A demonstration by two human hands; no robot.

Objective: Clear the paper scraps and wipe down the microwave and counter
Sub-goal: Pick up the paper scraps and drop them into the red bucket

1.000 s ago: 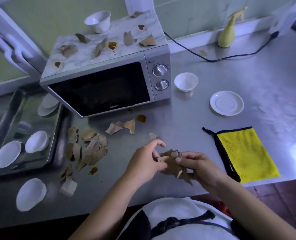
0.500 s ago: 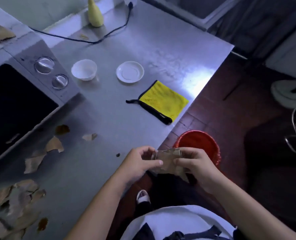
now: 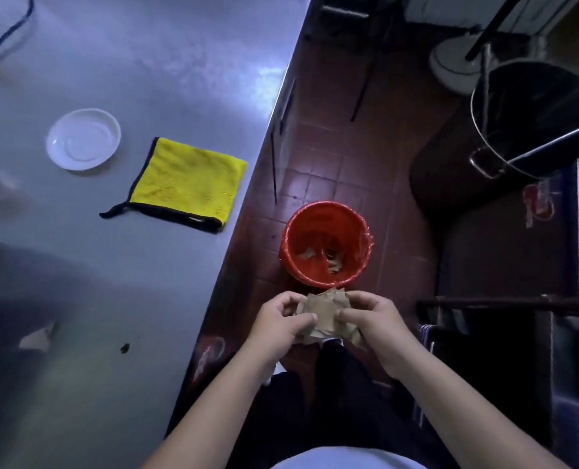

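Note:
Between my two hands I hold a bundle of brown paper scraps (image 3: 323,314), off the counter's edge and over the floor. My left hand (image 3: 279,324) grips the bundle's left side and my right hand (image 3: 370,321) grips its right side. Just beyond the bundle a red bin (image 3: 327,245) stands on the tiled floor with a few scraps lying in it. A yellow cloth with a black border (image 3: 186,184) lies flat on the steel counter (image 3: 119,55). One loose scrap (image 3: 39,336) and a small dark stain (image 3: 124,348) remain in view on the counter. The microwave is out of view.
A white saucer (image 3: 83,138) sits left of the cloth, and a black cable (image 3: 4,38) runs at the far left. On the floor to the right are a large black pot (image 3: 534,116), a white fan base (image 3: 453,66) and dark furniture.
My view has swung right, from the microwave and counter to the floor. Both hands carried the scrap bundle off the counter edge to just short of the red bin.

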